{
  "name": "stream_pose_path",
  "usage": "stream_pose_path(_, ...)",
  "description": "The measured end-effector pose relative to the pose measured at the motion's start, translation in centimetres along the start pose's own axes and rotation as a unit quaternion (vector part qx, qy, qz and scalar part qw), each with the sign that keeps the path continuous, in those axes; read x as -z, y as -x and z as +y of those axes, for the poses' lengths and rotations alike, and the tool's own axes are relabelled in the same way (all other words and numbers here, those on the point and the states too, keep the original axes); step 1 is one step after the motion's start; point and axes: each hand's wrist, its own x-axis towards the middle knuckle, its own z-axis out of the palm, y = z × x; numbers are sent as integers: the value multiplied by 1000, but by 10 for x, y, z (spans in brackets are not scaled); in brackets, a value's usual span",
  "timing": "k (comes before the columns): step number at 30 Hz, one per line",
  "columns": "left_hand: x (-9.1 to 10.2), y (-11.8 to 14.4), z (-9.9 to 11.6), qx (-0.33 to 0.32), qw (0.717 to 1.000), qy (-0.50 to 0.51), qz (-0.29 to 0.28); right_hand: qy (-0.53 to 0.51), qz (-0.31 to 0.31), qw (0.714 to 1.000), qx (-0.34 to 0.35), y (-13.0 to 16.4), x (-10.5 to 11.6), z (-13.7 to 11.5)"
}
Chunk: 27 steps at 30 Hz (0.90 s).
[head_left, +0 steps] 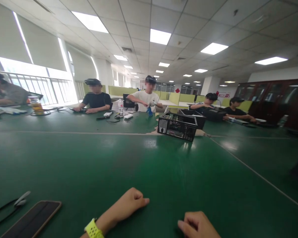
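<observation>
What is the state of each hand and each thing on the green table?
left hand: loosely curled, resting on the table, holding nothing
right hand: curled, on the table, contents cannot be told
phone: flat, screen dark
computer case: lying on its side, open on top
water bottle: upright

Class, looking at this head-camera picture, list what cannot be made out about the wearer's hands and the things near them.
- Right hand: cut off by the bottom edge; its curled fingers hide anything beneath.
- Left hand: loosely closed on the green table mat; palm contents hidden.
- Black flat smartphone: lower end cropped, screen dark.
- Open black computer case: internals too small.
</observation>
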Motion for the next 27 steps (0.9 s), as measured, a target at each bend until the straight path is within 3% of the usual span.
stream_pose_path(5,1,-1,-1,-2,1000,0,0,126,1,992,14,5,-1,-11)
stream_pose_path(27,-4,0,-1,-17,1000,5,8,152,42,986,63,11,-3,-8)
